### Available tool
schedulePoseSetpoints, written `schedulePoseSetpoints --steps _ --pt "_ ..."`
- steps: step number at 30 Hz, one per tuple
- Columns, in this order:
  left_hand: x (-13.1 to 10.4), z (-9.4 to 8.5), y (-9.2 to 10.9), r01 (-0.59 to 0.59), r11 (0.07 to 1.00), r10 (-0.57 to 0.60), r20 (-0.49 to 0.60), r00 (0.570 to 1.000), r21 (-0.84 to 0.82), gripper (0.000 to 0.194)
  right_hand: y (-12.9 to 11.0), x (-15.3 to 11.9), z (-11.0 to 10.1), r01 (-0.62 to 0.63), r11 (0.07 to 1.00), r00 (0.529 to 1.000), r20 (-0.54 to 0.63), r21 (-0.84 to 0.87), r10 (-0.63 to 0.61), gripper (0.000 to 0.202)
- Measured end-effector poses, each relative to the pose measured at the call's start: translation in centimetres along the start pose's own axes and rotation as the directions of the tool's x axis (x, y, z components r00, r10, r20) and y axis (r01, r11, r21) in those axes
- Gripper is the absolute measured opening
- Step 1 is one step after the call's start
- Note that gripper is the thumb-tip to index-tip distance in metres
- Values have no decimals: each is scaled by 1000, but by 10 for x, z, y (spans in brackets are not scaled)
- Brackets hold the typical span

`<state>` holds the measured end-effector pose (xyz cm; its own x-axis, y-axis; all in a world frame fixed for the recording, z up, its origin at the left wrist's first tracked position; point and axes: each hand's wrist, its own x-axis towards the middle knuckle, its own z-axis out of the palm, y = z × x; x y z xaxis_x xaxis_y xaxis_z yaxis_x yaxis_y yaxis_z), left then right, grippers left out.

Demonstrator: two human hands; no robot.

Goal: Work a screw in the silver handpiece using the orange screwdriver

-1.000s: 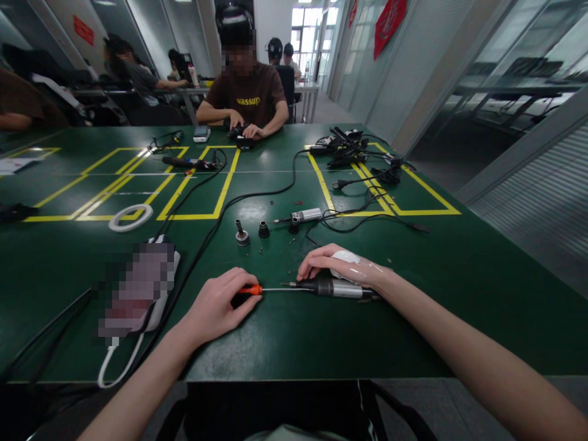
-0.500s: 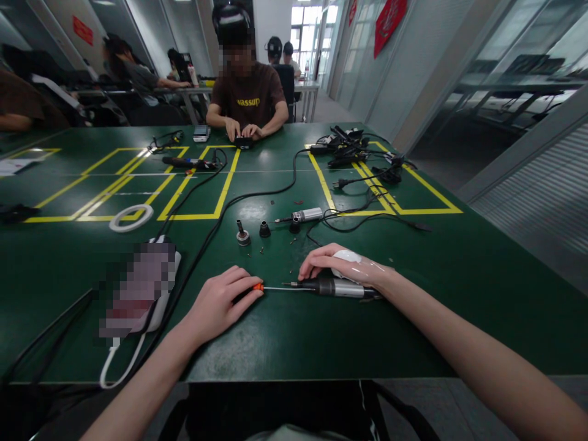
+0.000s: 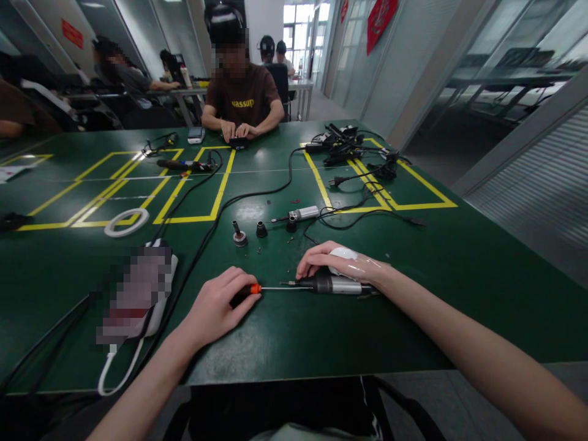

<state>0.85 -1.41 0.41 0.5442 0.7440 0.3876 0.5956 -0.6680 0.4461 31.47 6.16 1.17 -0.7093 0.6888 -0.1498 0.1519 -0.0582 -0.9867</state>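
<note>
My left hand (image 3: 225,300) is closed around the dark handle of a screwdriver (image 3: 256,288) with an orange collar. Its thin metal shaft points right and overlaps the front of a black-and-silver pen-shaped tool (image 3: 344,285) lying on the table. Over and just behind that tool rests my right hand (image 3: 328,260), fingers loosely bent and not wrapped round it. A white pad (image 3: 343,253) under clear film sits on that hand. Behind lie a second silver pen-shaped tool (image 3: 304,213), a metal-tipped round part (image 3: 239,236), two black collars (image 3: 261,229) and several tiny screws (image 3: 259,250).
A phone (image 3: 138,288) with a white cable lies at left, beside black cords. A white tape roll (image 3: 127,222) sits beyond it. Black tools and cables are heaped (image 3: 344,146) at the back right. A co-worker (image 3: 242,92) sits across, both hands on a small black object (image 3: 238,143).
The view has shifted slightly. Both hands, the screwdriver and the pen-shaped tool keep nearly the same positions relative to each other.
</note>
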Motion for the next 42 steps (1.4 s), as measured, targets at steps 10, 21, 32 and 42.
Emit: schedulePoseSetpoints --steps 10,21,32,42 --pt "1 1 -2 -39 998 41 -31 999 52 19 0 0 1 6 1000 1000 3 7 -6 37" --pt "-3 3 -3 -6 1000 6 -20 1000 12 11 0 0 1 4 1000 1000 10 -4 -4 39" --pt "0 2 -4 -70 997 71 -37 997 44 18 0 -1 0 -10 1000 1000 10 0 10 39" --pt "-4 4 -3 -3 1000 2 -28 1000 -15 12 2 0 0 10 1000 1000 16 -3 -10 37"
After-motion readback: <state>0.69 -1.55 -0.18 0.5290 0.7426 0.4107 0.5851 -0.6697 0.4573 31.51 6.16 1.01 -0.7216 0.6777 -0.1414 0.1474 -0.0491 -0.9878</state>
